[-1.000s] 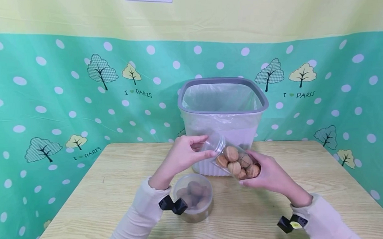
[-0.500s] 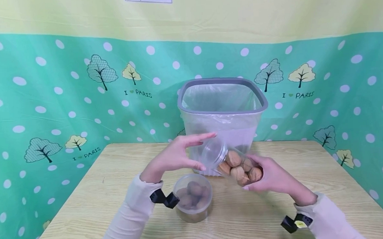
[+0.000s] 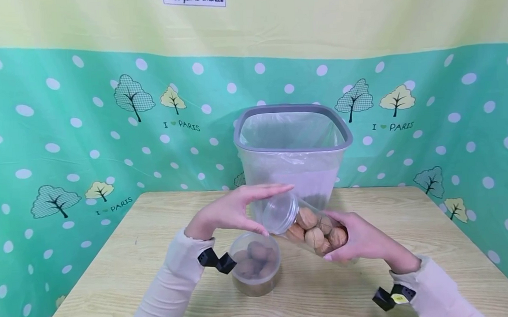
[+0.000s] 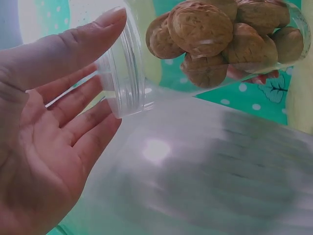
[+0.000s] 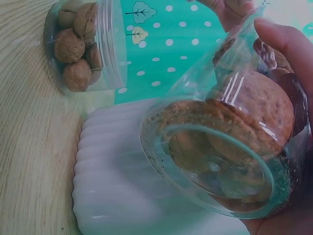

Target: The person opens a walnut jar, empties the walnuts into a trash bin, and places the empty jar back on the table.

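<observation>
A clear plastic jar (image 4: 168,90) of several walnuts (image 3: 314,237) is tilted above the table, its clear ridged lid (image 3: 278,212) pointing left. My right hand (image 3: 361,236) grips the jar near its base, thumb and fingers wrapped round the wall. At the lid end, my left hand (image 3: 228,213) spans the lid, with straight, spread fingers along one side and the thumb at the other. The left wrist view shows the thumb (image 4: 83,44) at the lid's edge; how firmly it presses cannot be told.
A second clear lidded container (image 3: 257,287) with several walnuts inside stands upright on the wooden table (image 3: 156,264), below the left hand. Just behind the jar is a light waste bin with a grey rim (image 3: 292,107) and a plastic liner. A patterned cloth (image 3: 216,98) hangs behind.
My left hand was closer around the lid, then drew back with fingers spread, and now spans the lid again. The jar has shifted slightly lower; my right hand keeps its grip.
</observation>
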